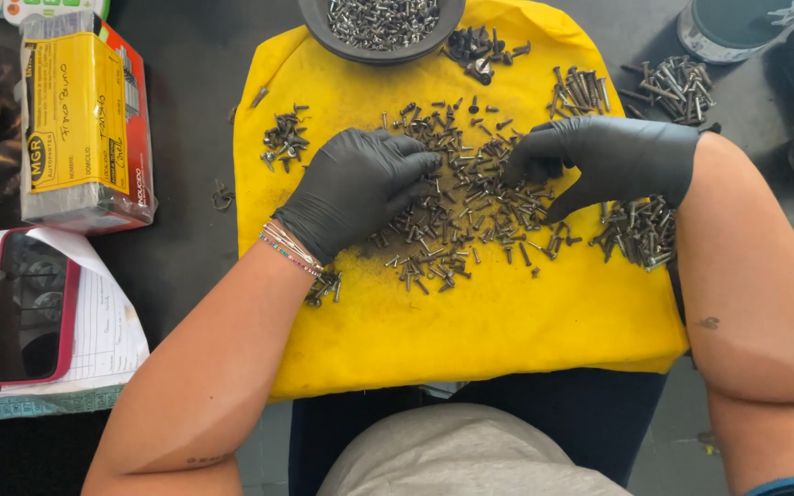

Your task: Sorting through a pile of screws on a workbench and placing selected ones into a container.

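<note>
Resting on a yellow cloth [470, 321], both gloved hands work in a loose scatter of small dark screws [470, 216] seen from the head camera. The left hand [356, 188] lies palm down on the left edge of the scatter, its fingers [415, 165] curled together and touching the screws; whether any screw is pinched under them cannot be told. The right hand [613, 156] comes in from the right, its fingers [530, 165] bunched at the tips over the top of the scatter, and the glove hides whether they grip a screw. The screws in the middle lie flat on the cloth with no shared direction, their long axes pointing every which way. Smaller sorted heaps sit around them: one [284, 140] at the upper left, one [640, 231] just beside the right wrist, one [581, 90] above the right hand, and another [673, 89] off the cloth on the dark surface [195, 110]. A round dark bowl [319, 28] of screws is cut off by the top edge. A beaded bracelet [289, 250] circles the left wrist. To the left lie a red and yellow box [85, 119] and a phone [29, 308] on papers. Individual screw heads are too small to make out
</note>
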